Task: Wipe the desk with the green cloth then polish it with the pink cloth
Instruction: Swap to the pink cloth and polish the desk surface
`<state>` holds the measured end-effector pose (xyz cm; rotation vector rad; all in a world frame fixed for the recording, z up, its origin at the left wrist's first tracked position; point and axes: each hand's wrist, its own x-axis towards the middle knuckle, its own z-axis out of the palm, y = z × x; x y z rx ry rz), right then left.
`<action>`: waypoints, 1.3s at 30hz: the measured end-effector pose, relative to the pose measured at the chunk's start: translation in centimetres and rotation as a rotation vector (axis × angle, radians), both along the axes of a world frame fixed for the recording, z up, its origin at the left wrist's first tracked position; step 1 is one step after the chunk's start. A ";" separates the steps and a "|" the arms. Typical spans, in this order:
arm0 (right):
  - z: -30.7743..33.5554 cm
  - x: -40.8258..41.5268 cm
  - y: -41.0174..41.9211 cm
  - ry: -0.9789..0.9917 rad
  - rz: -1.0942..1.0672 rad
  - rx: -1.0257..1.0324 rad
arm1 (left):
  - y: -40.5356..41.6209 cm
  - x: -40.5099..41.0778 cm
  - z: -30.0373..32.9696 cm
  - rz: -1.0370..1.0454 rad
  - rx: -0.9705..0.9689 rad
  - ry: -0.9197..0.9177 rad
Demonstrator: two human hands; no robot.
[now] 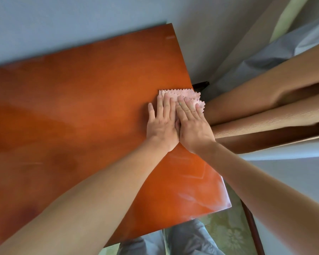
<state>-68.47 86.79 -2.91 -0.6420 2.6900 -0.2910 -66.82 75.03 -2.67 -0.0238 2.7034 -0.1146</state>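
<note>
Left hand [161, 124], right hand [191, 126] flat, hiding most of pink cloth [184, 94].

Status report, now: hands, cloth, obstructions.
Left hand and right hand flat, side by side, pressing pink cloth. Cloth at desk's right edge, overhanging slightly. Green cloth not in view. Nothing in the way on the desk.

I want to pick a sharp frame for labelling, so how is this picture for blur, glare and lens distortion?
Head view: wide-angle bending curves the desk edges and stretches the forearms; the left part of the desktop and the curtains look soft and smeared; pale glare streaks lie on the near right corner; the left hand, right hand and pink cloth are fairly sharp.
</note>
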 end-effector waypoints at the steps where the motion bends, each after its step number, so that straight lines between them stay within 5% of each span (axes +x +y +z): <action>1: 0.0 0.4 0.2 -0.001 -0.008 0.003 | 0.3 0.3 0.1 -0.004 0.006 -0.008; 14: -0.7 5.9 -0.1 0.023 0.039 0.052 | -0.5 6.3 0.5 -0.005 0.040 0.013; 30: -1.3 16.0 -15.3 0.014 0.320 0.044 | -14.7 19.6 0.0 0.242 -0.040 -0.017; 39: -1.5 23.0 -17.2 0.006 0.363 0.001 | -16.4 27.4 -0.8 0.279 -0.018 0.013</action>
